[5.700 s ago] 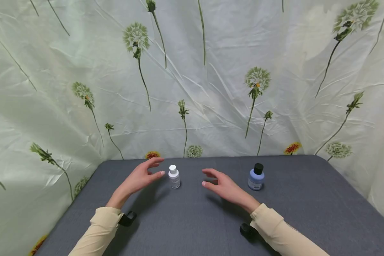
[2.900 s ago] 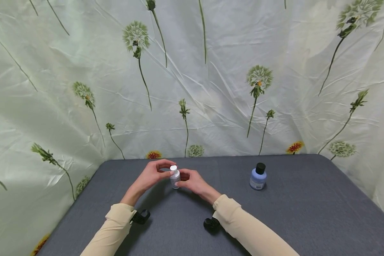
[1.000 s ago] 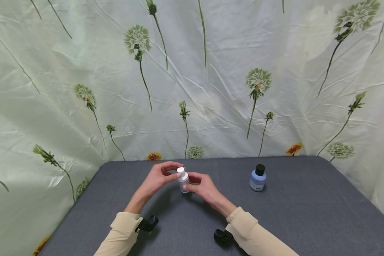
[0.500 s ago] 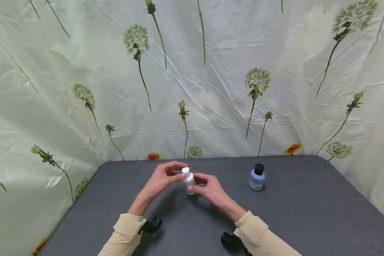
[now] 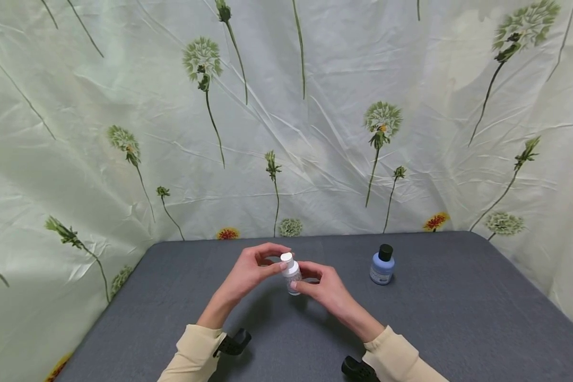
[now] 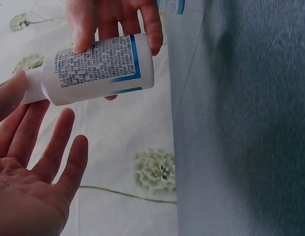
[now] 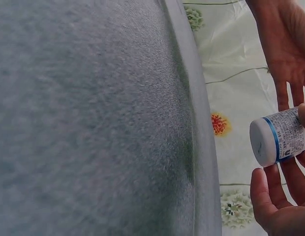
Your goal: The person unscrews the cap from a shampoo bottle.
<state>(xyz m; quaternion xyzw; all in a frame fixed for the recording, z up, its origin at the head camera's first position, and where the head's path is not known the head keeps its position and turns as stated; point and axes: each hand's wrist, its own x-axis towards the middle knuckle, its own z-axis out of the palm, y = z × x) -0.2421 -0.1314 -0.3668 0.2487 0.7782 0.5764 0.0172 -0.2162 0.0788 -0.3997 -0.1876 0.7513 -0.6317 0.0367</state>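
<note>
A small white bottle (image 5: 293, 276) with a printed label and a blue stripe is held between both hands, tilted, its base clear of the table in the right wrist view. My left hand (image 5: 251, 269) pinches the white cap (image 6: 34, 84) between thumb and forefinger, the other fingers spread out. Lower on the bottle, my right hand (image 5: 330, 290) grips the body, thumb on the label side and fingers behind. The bottle's flat base (image 7: 262, 142) faces the right wrist camera. A blue bottle (image 5: 381, 268) with a black cap stands upright to the right of my right hand.
The hands are over a dark grey cloth-covered table (image 5: 458, 297). Behind its far edge hangs a pale curtain (image 5: 324, 132) printed with dandelions and flowers. A black wrist mount (image 5: 235, 343) sticks out below the left sleeve.
The hands, first apart with the white bottle standing between them, have closed on its cap and body. Bottle and hands have since moved right and toward me. The blue bottle stays in place.
</note>
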